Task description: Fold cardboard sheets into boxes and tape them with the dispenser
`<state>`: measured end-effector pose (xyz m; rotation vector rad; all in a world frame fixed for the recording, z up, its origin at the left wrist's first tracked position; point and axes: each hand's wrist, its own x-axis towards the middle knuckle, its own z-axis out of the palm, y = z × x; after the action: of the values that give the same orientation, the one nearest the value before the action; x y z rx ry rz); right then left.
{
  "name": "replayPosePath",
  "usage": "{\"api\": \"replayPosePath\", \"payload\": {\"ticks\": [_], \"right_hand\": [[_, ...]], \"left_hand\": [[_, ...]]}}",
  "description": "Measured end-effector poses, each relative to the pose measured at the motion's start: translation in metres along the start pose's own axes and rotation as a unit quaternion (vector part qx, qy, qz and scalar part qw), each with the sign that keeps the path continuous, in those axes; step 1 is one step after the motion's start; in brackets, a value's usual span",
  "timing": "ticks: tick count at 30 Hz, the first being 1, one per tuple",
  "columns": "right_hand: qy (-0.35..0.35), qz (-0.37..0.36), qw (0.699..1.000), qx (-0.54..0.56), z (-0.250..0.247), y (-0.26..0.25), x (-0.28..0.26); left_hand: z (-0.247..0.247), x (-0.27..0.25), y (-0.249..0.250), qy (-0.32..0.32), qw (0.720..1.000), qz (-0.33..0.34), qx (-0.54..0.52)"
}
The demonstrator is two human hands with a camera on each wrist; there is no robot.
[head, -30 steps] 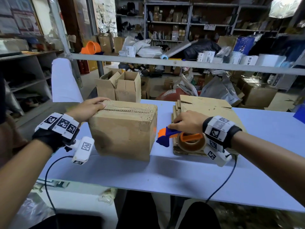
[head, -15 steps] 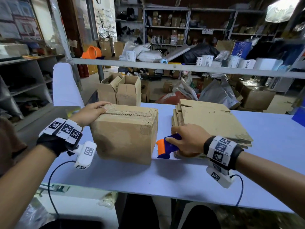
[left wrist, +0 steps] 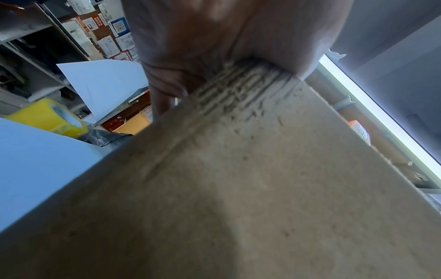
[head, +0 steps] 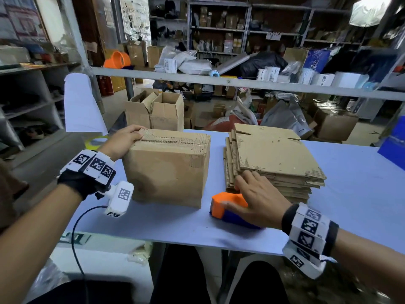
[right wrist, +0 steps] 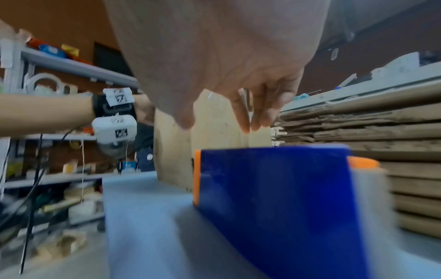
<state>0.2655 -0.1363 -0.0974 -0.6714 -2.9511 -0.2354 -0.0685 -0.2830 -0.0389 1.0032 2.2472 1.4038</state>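
Folded box [head: 168, 167] stands on table [head: 355, 194], left of centre; stack of flat cardboard sheets [head: 274, 159] lies to its right, apart. Tape dispenser [head: 228, 208] sits on table in front of the stack's near-left corner (between box and stack). Left hand [head: 123, 139] on box's top left edge; right hand [head: 256, 200] above dispenser. Two open boxes [head: 155, 111] behind table.

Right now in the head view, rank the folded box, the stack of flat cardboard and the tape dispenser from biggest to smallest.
1. Stack of flat cardboard and folded box: they look about alike, so I won't rank them.
2. Tape dispenser: clearly smallest, though partly hidden under the right hand.
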Motion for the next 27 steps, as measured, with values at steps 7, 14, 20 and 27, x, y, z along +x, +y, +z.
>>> {"api": "replayPosePath", "payload": {"ticks": [7, 14, 20, 27], "right_hand": [[0.112, 0.153, 0.789, 0.584, -0.050, -0.044, 0.086], [0.123, 0.190, 0.586, 0.778, -0.027, -0.084, 0.124], [0.074, 0.202, 0.523, 0.825, 0.029, -0.085, 0.117], [0.009, 0.269, 0.606, 0.748, 0.016, -0.074, 0.116]], "left_hand": [[0.008, -0.009, 0.002, -0.015, 0.991, -0.016, -0.132], [0.016, -0.030, 0.002, -0.065, 0.922, -0.067, -0.375], [0.018, -0.027, -0.002, -0.070, 0.915, -0.065, -0.391], [0.005, -0.023, -0.006, -0.080, 0.952, -0.148, -0.255]]}}
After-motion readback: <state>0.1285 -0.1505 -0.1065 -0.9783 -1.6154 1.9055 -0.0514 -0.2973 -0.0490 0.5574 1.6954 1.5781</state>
